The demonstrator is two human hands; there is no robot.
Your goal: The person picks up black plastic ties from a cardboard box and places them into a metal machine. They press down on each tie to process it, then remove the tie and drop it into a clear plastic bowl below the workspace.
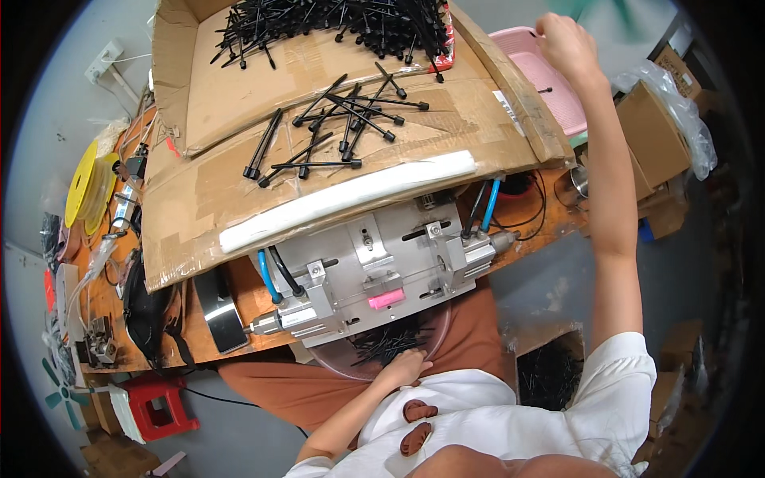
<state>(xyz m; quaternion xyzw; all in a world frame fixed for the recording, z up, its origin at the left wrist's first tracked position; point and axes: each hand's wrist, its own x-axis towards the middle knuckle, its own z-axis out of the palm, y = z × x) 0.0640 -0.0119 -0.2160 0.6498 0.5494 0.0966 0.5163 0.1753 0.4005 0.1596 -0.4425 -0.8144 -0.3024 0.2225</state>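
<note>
My right hand [567, 49] is stretched far out over a pink basket [522, 41] at the back right. Its fingers are curled in, and anything inside them is hidden. One black headed pin [546, 90] lies in that basket. At my lap, my left hand [405, 368] rests at the near rim of a clear round bowl [323, 358], beside a pile of thin black pins [386, 341]. Its fingers are bent together; I cannot see what is between them. Just beyond the bowl stands a metal fixture [343, 253] with a pink block [386, 299] at its front.
Above the fixture, a large cardboard box [191, 207] holds a heap of black headed pins [335, 28], with several scattered on its front flap. A phone [220, 311] lies left of the fixture. A yellow spool [84, 187] and a red stool [159, 408] are further left.
</note>
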